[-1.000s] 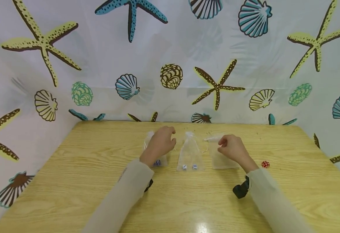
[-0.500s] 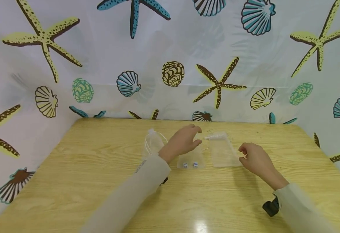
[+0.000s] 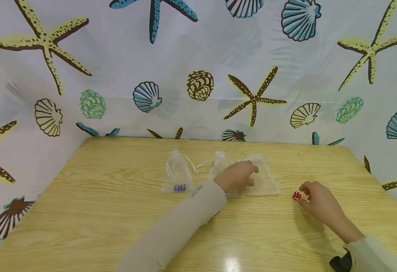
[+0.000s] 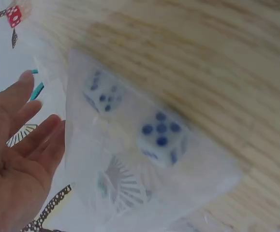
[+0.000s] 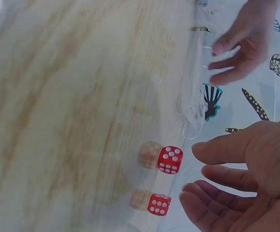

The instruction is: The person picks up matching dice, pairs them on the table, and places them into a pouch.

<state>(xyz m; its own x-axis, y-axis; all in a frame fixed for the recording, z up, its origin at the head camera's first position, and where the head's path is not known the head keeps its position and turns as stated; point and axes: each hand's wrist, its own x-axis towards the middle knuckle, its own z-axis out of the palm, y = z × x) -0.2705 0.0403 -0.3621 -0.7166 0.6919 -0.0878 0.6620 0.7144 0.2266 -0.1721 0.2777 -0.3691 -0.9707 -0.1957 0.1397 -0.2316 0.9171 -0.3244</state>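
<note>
1. Head cam: three sheer drawstring pouches on one wood-grain table, patterned cloth up at 12. The left pouch, around 7 o'clock from frame centre, has two purple dice in it. The middle pouch is partly hidden behind the left hand. That hand's fingers are loosely bent, gripping nothing, with the right pouch at its 3 o'clock. The right hand is out toward 4, one red die at its 9.

2. Left wrist cam: two white dice with blue pips inside the middle pouch, 3 o'clock from the left palm, which is open. Can't tell if the fingertips touch the mesh. Red die way up at 10.

3. Right wrist cam: make that two red ones, the second red die at the right hand's 8. Thumb and fingers are apart, neither die gripped.
</note>
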